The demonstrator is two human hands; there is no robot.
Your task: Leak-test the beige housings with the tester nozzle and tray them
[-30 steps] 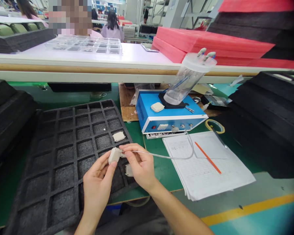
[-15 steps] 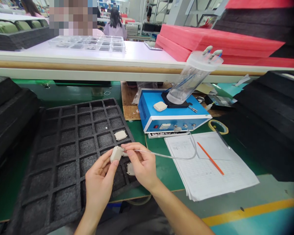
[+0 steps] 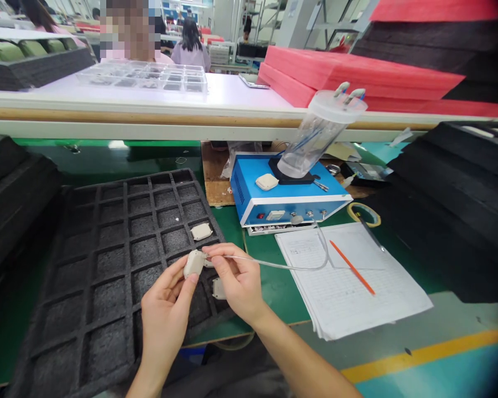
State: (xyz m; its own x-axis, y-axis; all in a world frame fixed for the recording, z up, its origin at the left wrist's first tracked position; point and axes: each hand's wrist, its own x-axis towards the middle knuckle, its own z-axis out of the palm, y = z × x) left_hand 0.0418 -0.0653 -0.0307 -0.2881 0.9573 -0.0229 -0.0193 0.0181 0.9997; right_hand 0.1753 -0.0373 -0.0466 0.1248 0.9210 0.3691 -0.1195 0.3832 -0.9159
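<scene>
My left hand (image 3: 168,304) grips a small beige watch-shaped case (image 3: 194,264) between thumb and fingers, above the black foam tray (image 3: 108,334). Pinched in my right hand (image 3: 238,282) is the end of a clear thin tube (image 3: 274,266), held against the case's side; the tip itself is mostly hidden by my fingers. The tube curves back to the front of a blue box-shaped device (image 3: 249,193). Another beige case (image 3: 201,231) lies in a tray compartment, and a further case (image 3: 218,288) sits partly behind my right hand.
On the blue device stand a tilted clear cylinder (image 3: 305,141) and one more beige case (image 3: 267,182). Papers (image 3: 357,304) with an orange stick (image 3: 352,267) lie right, near a tape roll (image 3: 371,215). Black foam stacks flank both sides. People sit beyond the white shelf (image 3: 228,99).
The whole view has shifted slightly, with the scene a little further left. Both hands keep the same hold on the case and the tube.
</scene>
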